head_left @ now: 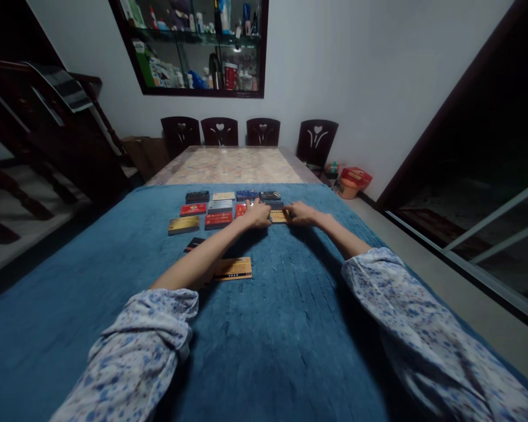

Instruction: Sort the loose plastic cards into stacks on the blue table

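Observation:
A stack of yellow cards point(278, 217) lies at the near right of a group of card stacks on a blue cloth point(273, 328). My left hand point(259, 214) is closed at its left end, and my right hand point(301, 213) is closed at its right end, so the stack sits between them. Just behind the left fingers, a red stack point(240, 209) is partly covered. Nearer to me, a loose yellow card point(234, 268) lies flat, its left part hidden by my left forearm. A dark card point(194, 244) rests to the left of that forearm.
Other stacks stand in rows: a gold one point(183, 225), red ones point(219, 220), a silver one point(220, 206) and dark ones point(197, 197) at the back. Beyond the cloth is the bare tabletop point(242, 164), with several dark chairs point(220, 132) behind it.

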The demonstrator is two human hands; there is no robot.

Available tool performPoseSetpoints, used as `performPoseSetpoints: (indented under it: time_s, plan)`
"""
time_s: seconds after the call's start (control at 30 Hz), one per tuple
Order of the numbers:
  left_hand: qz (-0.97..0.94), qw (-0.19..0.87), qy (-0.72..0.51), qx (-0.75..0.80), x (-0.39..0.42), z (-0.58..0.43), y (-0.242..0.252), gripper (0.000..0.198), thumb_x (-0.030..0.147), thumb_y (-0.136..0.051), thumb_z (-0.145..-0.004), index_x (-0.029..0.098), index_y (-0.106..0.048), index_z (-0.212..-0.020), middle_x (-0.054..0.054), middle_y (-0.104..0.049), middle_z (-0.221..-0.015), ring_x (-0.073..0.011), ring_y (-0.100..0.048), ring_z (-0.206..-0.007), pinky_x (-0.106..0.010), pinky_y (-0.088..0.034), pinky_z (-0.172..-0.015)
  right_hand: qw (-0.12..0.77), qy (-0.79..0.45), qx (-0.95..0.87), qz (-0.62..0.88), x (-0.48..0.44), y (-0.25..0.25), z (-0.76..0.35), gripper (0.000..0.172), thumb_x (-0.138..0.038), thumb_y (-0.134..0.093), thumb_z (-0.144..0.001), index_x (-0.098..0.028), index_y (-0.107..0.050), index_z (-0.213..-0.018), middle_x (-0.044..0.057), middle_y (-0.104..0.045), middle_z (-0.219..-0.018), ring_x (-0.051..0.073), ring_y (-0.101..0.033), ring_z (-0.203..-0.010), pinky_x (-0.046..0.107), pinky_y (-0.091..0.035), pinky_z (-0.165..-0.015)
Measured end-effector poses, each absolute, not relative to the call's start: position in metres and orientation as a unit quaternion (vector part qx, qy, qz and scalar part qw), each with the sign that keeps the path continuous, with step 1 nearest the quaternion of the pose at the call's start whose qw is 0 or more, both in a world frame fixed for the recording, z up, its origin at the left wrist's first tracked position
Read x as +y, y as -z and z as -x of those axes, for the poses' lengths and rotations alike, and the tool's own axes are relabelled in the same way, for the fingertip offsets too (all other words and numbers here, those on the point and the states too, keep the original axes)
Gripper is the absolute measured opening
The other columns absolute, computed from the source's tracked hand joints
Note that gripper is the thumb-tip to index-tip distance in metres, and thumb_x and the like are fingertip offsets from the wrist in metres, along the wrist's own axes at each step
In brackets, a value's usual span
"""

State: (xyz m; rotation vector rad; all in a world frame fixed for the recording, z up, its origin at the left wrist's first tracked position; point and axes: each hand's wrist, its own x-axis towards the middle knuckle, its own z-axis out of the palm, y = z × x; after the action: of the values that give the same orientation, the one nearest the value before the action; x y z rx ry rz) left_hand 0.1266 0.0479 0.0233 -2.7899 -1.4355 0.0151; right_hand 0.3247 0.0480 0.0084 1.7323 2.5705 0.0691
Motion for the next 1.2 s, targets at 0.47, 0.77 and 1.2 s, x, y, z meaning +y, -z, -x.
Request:
performPoseSetpoints:
  time_s: [0.47, 0.77, 1.2]
  plan:
    - [0.889, -0.027, -0.012, -0.457, 0.049, -0.130, -0.028, 0.028, 0.019, -0.062, -0.078, 0.014, -0.072, -0.103, -0.020, -0.066, -0.122, -0.0413, -0.044, -0.129, -0.067, -0.032, -0.107, 0.030, 0.075, 0.817, -0.572, 0.057, -0.017, -0.320, 0.043, -0.021, -0.070, -0.078, -0.014, -0.073, -0.120, 0.011, -0.076, -0.112, 0.023, -0.070, -0.097, 0.024, -0.050, -0.077]
    - [0.885, -0.024, -0.037, -0.464, 0.047, -0.131, -0.031, 0.029, 0.021, -0.059, -0.081, 0.013, -0.071, -0.106, -0.020, -0.065, -0.127, -0.0387, -0.044, -0.131, -0.066, -0.033, -0.109, 0.055, 0.066, 0.817, -0.570, 0.056, -0.022, -0.314, 0.033, -0.017, -0.068, -0.076, -0.014, -0.075, -0.108, 0.009, -0.076, -0.104, 0.021, -0.069, -0.089, 0.023, -0.047, -0.070]
    - [0.909, 0.018, 0.042, -0.415, 0.036, -0.106, -0.032, 0.033, 0.020, -0.059, -0.084, 0.017, -0.070, -0.115, -0.017, -0.063, -0.130, -0.0401, -0.040, -0.135, -0.060, -0.034, -0.102, -0.024, 0.051, 0.829, -0.556, 0.061, -0.002, -0.335, 0.054, -0.032, -0.075, -0.079, -0.016, -0.066, -0.130, 0.011, -0.072, -0.113, 0.023, -0.067, -0.100, 0.027, -0.049, -0.086]
